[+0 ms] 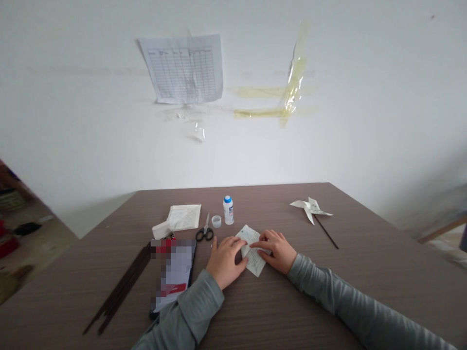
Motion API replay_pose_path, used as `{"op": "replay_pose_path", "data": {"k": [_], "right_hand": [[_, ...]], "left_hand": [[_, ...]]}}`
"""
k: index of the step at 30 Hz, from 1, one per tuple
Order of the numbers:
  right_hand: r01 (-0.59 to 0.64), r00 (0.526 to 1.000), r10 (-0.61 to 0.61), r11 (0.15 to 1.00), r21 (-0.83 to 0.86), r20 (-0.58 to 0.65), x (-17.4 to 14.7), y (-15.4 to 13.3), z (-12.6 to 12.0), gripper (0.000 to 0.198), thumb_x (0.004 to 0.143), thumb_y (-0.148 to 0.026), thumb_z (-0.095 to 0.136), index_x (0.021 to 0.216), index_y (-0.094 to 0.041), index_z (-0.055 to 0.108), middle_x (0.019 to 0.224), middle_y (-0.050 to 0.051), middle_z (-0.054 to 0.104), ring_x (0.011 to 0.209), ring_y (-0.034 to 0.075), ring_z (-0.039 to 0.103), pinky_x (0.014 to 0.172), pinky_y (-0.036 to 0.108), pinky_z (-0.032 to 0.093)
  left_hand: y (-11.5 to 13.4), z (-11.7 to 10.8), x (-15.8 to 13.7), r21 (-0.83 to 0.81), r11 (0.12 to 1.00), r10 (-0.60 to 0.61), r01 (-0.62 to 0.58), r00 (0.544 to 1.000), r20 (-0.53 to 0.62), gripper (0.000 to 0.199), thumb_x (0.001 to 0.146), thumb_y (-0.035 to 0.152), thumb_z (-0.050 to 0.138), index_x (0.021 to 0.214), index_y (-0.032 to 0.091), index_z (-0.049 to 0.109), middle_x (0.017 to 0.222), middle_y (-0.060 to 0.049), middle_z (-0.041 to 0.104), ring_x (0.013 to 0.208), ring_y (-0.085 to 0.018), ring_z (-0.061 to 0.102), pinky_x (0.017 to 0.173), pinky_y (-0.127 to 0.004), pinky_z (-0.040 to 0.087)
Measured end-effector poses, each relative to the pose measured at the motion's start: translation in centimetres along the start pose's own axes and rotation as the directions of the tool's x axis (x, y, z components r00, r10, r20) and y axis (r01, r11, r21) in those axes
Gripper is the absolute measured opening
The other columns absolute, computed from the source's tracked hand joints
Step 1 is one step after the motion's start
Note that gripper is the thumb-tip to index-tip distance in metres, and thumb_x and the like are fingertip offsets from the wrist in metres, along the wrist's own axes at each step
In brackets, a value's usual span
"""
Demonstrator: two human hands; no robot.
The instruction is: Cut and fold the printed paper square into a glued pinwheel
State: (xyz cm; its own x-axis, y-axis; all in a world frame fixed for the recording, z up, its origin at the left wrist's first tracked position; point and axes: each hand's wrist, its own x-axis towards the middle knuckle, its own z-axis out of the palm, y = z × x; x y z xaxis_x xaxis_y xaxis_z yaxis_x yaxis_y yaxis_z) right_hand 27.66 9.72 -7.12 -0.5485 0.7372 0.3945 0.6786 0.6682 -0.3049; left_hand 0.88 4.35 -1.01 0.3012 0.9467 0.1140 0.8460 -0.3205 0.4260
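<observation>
1. A printed sheet [178, 73] ruled into a grid is fixed to the white wall [91, 146].
2. Crumpled clear tape [198, 132] is stuck just below it.
3. To its right, yellowed tape strips [259, 113] are stuck level and upright, the upright part wrinkled and glossy.
4. On the brown table [268, 316], a phone [184, 267] is laid screen up, its display partly pixelated.
5. At far left, a red object [7, 241] and a black object [28, 228] are seen on the floor [47, 214], too blurred to be named.

Soft, dim light greys the wall [365, 121], glare flecks the tape [291, 102], and pixelation mars the phone [182, 270].
</observation>
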Motion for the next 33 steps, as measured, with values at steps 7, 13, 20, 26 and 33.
{"op": "replay_pose_path", "data": {"k": [7, 13, 20, 26, 33], "right_hand": [[-0.019, 0.999, 0.021, 0.998, -0.054, 0.04, 0.1, -0.9, -0.3, 0.043, 0.111, -0.018, 0.082, 0.135, -0.045, 0.105, 0.122, 0.01, 0.089, 0.118, 0.036, 0.084, 0.114, 0.058, 0.07], [-0.07, 0.998, 0.07, 0.997, 0.014, 0.002, 0.1, -1.1, -0.8, 0.052, 0.113, -0.019, 0.074, 0.148, -0.046, 0.101, 0.125, 0.013, 0.094, 0.121, 0.04, 0.09, 0.121, 0.063, 0.071], [-0.047, 0.998, 0.048, 0.998, -0.047, 0.028, 0.1, -0.8, 0.0, 0.042, 0.11, -0.019, 0.081, 0.14, -0.038, 0.103, 0.128, 0.013, 0.092, 0.125, 0.038, 0.086, 0.123, 0.063, 0.07], [-0.094, 0.995, 0.093, 0.995, 0.021, 0.035, 0.1, -0.8, 0.0, 0.042, 0.111, -0.022, 0.078, 0.136, -0.042, 0.104, 0.127, 0.014, 0.093, 0.126, 0.041, 0.089, 0.126, 0.068, 0.069], [-0.121, 0.989, 0.134, 0.976, 0.18, -0.065, 0.5, 0.5, 0.8, 0.036, 0.114, -0.023, 0.072, 0.126, -0.038, 0.103, 0.114, 0.01, 0.101, 0.11, 0.038, 0.097, 0.129, 0.067, 0.073]], "left_hand": [[-0.3, 0.4, 0.2, 0.009, 1.0, -0.002, 0.002, 1.0, -0.014, 0.043, 0.106, 0.024, 0.089, 0.148, 0.035, 0.093, 0.166, -0.015, 0.091, 0.166, -0.047, 0.079, 0.156, -0.09, 0.038], [0.0, 0.1, 0.1, 0.007, 1.0, -0.004, 0.004, 1.0, 0.007, 0.044, 0.108, 0.022, 0.088, 0.15, 0.034, 0.092, 0.168, -0.016, 0.09, 0.168, -0.045, 0.078, 0.158, -0.089, 0.034], [0.5, -0.2, 0.1, 0.017, 1.0, -0.026, 0.025, 0.999, 0.042, 0.049, 0.109, 0.019, 0.086, 0.156, 0.032, 0.09, 0.173, -0.017, 0.088, 0.171, -0.047, 0.076, 0.158, -0.093, 0.032], [-0.2, 0.6, -0.1, 0.009, 1.0, 0.01, -0.01, 1.0, -0.01, 0.048, 0.107, 0.022, 0.088, 0.153, 0.034, 0.089, 0.167, -0.016, 0.091, 0.166, -0.046, 0.08, 0.157, -0.091, 0.035], [-1.1, 1.1, 0.1, 0.021, 1.0, -0.003, 0.004, 0.999, -0.041, 0.048, 0.106, 0.023, 0.089, 0.153, 0.035, 0.089, 0.166, -0.017, 0.091, 0.167, -0.048, 0.079, 0.157, -0.091, 0.037]]}}
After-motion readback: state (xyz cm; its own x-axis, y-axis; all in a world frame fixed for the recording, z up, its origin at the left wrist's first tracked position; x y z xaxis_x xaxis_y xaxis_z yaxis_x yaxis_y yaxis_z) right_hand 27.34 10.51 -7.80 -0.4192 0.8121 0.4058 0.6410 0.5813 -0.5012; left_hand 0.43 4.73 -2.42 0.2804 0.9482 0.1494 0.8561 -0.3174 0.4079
